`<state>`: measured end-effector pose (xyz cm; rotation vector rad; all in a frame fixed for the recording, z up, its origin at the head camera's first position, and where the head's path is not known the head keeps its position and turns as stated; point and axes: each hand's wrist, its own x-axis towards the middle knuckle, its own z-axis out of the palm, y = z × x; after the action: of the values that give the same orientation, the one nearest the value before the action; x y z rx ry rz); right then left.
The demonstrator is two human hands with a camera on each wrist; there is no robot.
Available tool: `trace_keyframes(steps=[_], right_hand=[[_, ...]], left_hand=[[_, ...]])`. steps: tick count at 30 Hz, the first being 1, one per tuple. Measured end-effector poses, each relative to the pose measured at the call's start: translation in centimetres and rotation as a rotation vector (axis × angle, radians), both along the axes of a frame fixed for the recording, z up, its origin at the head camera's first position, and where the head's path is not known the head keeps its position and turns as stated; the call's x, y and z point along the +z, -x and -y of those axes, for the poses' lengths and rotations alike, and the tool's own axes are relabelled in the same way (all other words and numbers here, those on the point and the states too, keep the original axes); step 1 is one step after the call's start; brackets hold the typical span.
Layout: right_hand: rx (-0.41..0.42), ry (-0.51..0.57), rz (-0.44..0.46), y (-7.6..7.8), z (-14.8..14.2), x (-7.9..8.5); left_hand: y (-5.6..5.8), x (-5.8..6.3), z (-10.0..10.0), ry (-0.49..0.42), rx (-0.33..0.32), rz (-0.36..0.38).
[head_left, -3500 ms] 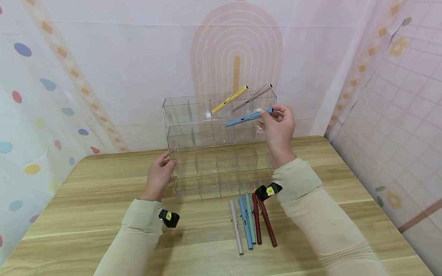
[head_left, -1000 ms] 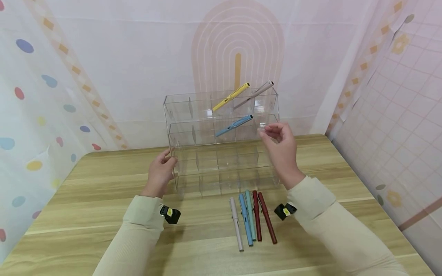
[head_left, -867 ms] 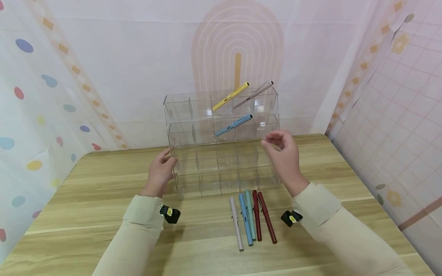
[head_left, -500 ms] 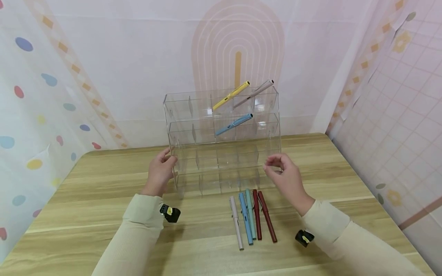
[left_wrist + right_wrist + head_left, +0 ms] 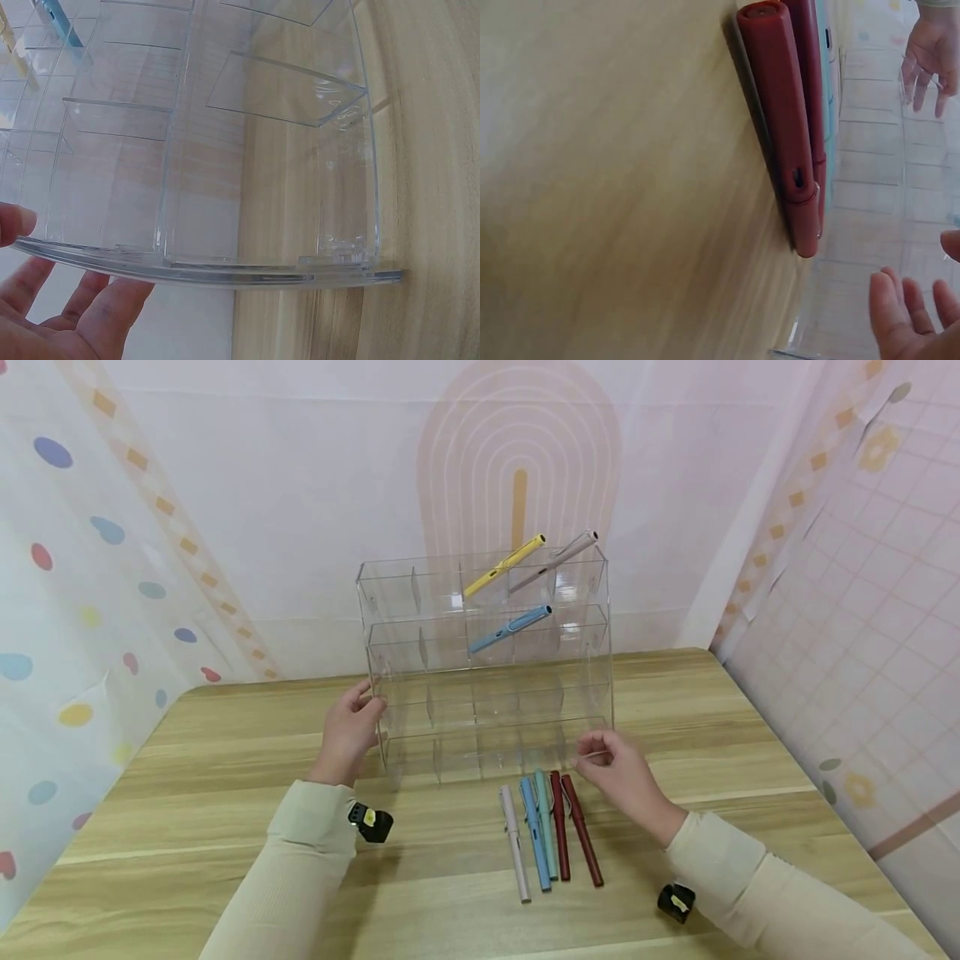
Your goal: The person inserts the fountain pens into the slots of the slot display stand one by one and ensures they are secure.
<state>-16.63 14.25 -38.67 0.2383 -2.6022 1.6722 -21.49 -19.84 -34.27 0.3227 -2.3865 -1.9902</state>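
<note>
from the head: the left hand (image 5: 348, 732) holds the clear rack (image 5: 491, 702), three pens (image 5: 512, 628) leaning in it. the right hand (image 5: 618, 775) is near two red pens (image 5: 582, 831) on the table (image 5: 427, 877). left wrist: thumb (image 5: 21, 222) and fingers (image 5: 112, 315) pinch the rack's side. right wrist: thumb and fingers are apart.

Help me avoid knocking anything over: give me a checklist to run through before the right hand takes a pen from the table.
1. Left hand steadying the clear rack: ok, it grips the left side.
2. Right hand free: ok, it holds nothing.
3. Right hand clear of the rack: cannot tell; it overlaps the lower right corner in the head view.
4. Yellow pen, grey pen and upper blue pen resting in the rack: ok, all tilted, in the top two tiers.
5. Easy spacing on the table: not ok; the teal pen and lower blue pen lie crowded together.
</note>
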Motion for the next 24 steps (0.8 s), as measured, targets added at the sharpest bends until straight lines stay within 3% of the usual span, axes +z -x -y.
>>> trace_keyframes(steps=[11, 24], right_hand=[[0.047, -0.109, 0.180, 0.3, -0.2, -0.9], [0.132, -0.163, 0.360, 0.7, 0.1, -1.1]], left_hand=[[-0.1, 0.0, -0.1, -0.010, 0.009, -0.003], [-0.1, -0.1, 0.0, -0.016, -0.002, -0.021]])
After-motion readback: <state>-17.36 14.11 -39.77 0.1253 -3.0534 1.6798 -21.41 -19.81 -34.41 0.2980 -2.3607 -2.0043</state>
